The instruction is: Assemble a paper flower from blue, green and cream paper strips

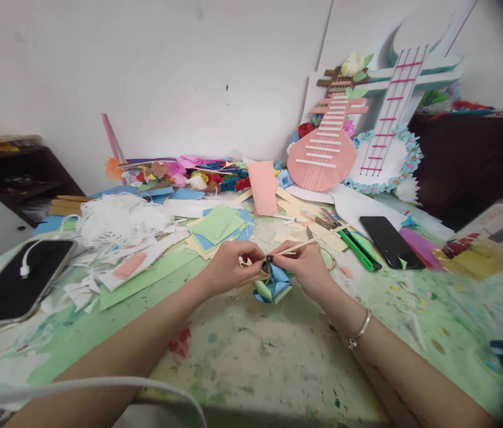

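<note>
Both hands (229,264) (307,267), fingers (255,254) pinched on flower (273,286) and stick (298,246); open table (269,356) toward near edge.

Two hands (232,266) (305,267), two phones (13,288) (389,241), one bracelet (360,330)

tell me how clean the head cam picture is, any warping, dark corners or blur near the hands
Head view: soft, even light, no hard shadows; the lens bows the near edge of the table; the right corners go dark; left hand, right hand, thin stick and blue paper piece look sharp.
</note>
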Demonstrator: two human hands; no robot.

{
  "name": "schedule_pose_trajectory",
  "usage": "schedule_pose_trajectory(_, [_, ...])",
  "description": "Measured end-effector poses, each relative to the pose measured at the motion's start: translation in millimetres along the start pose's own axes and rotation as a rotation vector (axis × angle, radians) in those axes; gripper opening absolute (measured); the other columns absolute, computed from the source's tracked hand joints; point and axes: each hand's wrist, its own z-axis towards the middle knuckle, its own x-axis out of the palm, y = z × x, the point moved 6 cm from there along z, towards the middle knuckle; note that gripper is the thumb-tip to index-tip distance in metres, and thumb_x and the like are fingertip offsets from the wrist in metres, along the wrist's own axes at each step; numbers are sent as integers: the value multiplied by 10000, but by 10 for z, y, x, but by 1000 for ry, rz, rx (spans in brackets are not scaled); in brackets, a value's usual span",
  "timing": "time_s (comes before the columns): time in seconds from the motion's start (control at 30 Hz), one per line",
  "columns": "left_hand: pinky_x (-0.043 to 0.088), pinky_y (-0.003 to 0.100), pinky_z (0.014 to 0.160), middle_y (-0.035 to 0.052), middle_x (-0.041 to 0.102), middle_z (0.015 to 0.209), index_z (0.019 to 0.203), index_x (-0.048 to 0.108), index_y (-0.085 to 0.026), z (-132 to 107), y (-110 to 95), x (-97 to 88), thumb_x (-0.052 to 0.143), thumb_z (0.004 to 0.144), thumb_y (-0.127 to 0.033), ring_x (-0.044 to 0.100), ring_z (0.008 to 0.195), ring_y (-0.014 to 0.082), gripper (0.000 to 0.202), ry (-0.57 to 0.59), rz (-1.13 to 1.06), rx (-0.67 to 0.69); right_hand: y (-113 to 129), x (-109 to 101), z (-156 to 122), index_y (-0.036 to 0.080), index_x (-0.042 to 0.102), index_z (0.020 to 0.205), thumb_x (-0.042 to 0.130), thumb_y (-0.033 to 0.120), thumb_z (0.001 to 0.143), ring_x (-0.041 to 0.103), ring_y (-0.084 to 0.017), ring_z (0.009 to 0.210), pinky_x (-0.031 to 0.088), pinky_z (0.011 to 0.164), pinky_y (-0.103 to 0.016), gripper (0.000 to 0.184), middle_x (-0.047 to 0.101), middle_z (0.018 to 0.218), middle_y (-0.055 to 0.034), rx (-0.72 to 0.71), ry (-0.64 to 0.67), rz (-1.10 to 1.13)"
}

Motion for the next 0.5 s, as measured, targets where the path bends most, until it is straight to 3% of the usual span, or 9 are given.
schedule_pose_trajectory(0.2, [358,186,544,-24,560,596,617,549,-135,-9,19,-1,573,677,-172,468,590,80,74,-105,-29,-47,-36,51,-14,127,674,677,673,167,598,577,-118,574,437,532,-213,89,653,623,-24,30,29,92])
schedule_pose_trajectory(0.5, [351,161,492,-13,514,636,615,507,-144,-26,20,-40,545,660,-105,457,631,89,71,-113,-72,30,7,22,9,147,708,709,694,225,622,589,-134,633,459,590,-247,117,683,697,-47,-32,65,26])
